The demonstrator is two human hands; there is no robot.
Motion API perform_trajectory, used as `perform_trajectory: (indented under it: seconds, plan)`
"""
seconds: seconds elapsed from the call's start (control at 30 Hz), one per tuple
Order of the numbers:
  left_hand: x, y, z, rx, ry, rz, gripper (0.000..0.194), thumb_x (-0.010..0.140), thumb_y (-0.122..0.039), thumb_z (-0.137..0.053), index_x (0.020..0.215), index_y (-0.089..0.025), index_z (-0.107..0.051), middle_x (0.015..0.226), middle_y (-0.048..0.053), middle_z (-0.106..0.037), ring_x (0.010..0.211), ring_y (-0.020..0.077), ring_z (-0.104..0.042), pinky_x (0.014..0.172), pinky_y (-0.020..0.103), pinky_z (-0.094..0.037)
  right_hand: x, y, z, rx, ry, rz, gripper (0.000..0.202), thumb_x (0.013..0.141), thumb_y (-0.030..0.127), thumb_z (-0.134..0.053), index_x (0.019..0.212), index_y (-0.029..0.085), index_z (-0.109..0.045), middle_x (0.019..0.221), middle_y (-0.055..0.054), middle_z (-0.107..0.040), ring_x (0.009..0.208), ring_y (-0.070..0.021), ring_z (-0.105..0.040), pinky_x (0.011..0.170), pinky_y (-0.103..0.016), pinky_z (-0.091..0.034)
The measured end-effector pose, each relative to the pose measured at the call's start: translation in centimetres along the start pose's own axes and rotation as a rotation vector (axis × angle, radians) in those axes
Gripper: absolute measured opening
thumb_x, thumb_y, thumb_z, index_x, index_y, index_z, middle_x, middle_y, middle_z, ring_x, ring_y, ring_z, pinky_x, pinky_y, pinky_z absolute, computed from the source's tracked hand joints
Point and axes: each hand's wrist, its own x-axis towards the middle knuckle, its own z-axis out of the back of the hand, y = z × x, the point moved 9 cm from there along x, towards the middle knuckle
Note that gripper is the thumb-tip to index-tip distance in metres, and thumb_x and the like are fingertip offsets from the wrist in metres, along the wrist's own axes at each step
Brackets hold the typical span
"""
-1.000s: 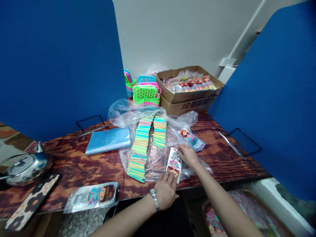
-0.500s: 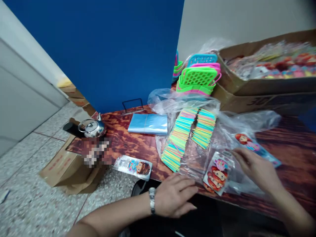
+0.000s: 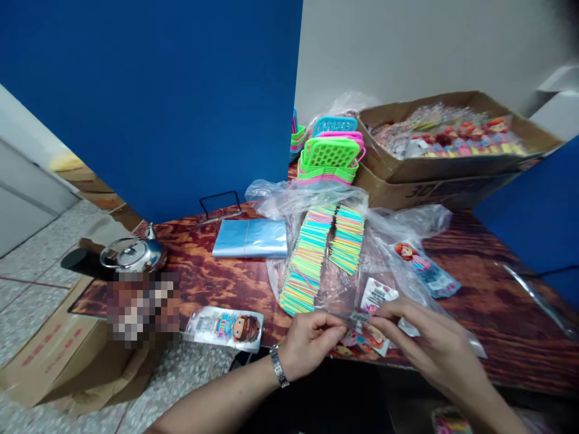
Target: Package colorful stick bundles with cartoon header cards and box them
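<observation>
My left hand (image 3: 310, 345), with a metal watch at the wrist, is closed in a pinch at the table's front edge. Opposite it, my right hand (image 3: 423, 337) pinches thumb against fingers. Between the fingertips stretches a small clear plastic bag (image 3: 359, 316), held from both sides; its outline is hard to make out. Printed cartoon packets (image 3: 379, 292) lie under and behind the fingers, partly covered. Just beyond the hands, two rows of colourful thin sticks (image 3: 312, 259) rest on a large clear plastic sheet (image 3: 325, 298).
A cartoon packet (image 3: 226, 328) overhangs the front edge at left; another packet (image 3: 427, 268) lies right. Blue plastic sleeves (image 3: 251, 238), a wire stand (image 3: 220, 205) and a kettle (image 3: 133, 254) stand left. Plastic baskets (image 3: 330, 154) and a carton of packets (image 3: 452, 166) are behind.
My left hand has gone from spread fingers to a pinch. My right hand has moved in toward it, with the clear bag now between them. The view has shifted right.
</observation>
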Motion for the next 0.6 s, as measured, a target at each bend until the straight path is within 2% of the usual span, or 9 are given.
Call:
perform_trajectory:
  seconds: [0.17,0.3,0.37,0.47,0.6]
  plan:
    - [-1.3,2.4,2.6,-0.089,-0.07,0.105,0.017,0.073,-0.027,-0.066,0.072,-0.01,-0.068,0.07,0.007,-0.071,0.062,0.0151,-0.062,0.06,0.023,-0.048,0.8,1.2,-3.0,0.085,0.056,-0.018,0.005,0.085,0.019,-0.052,0.087,0.021,-0.056,0.073,0.0,-0.063,0.066,-0.0117,-0.061,0.06,-0.021,-0.046]
    - [-2.5,3.5,4.7,-0.077,-0.119,0.132,0.017,0.072,-0.027,-0.067,0.069,-0.01,-0.065,0.066,0.006,-0.069,0.06,0.0146,-0.061,0.06,0.024,-0.047,1.2,2.0,-6.1,0.222,0.182,0.0,0.012,0.088,0.019,-0.047,0.095,0.021,-0.056,0.084,-0.003,-0.066,0.077,-0.0131,-0.062,0.067,-0.022,-0.047]
    - [-3.0,3.6,5.1,-0.092,-0.102,0.137,0.017,0.073,-0.027,-0.066,0.07,-0.01,-0.064,0.069,0.007,-0.068,0.064,0.0152,-0.061,0.063,0.024,-0.048,1.3,1.8,-7.3,0.257,0.22,-0.053,0.012,0.088,0.023,-0.047,0.094,0.021,-0.057,0.082,-0.002,-0.065,0.074,-0.0133,-0.062,0.065,-0.023,-0.047]
    - [-3.3,3.4,5.3,-0.102,-0.079,0.142,0.017,0.076,-0.027,-0.064,0.077,-0.01,-0.064,0.073,0.006,-0.067,0.066,0.0149,-0.06,0.063,0.024,-0.047,1.4,1.7,-8.5,0.245,0.226,-0.089,0.012,0.086,0.029,-0.052,0.082,0.02,-0.058,0.07,-0.001,-0.062,0.062,-0.0125,-0.058,0.056,-0.022,-0.044]
    - [-2.9,2.4,5.2,-0.094,-0.054,0.073,0.019,0.081,-0.027,-0.058,0.089,-0.011,-0.066,0.078,0.006,-0.068,0.071,0.0151,-0.061,0.068,0.024,-0.047,1.7,2.0,-9.1,0.236,0.216,-0.054,0.016,0.087,0.025,-0.051,0.073,0.019,-0.057,0.066,0.0,-0.059,0.06,-0.0115,-0.055,0.057,-0.022,-0.041]
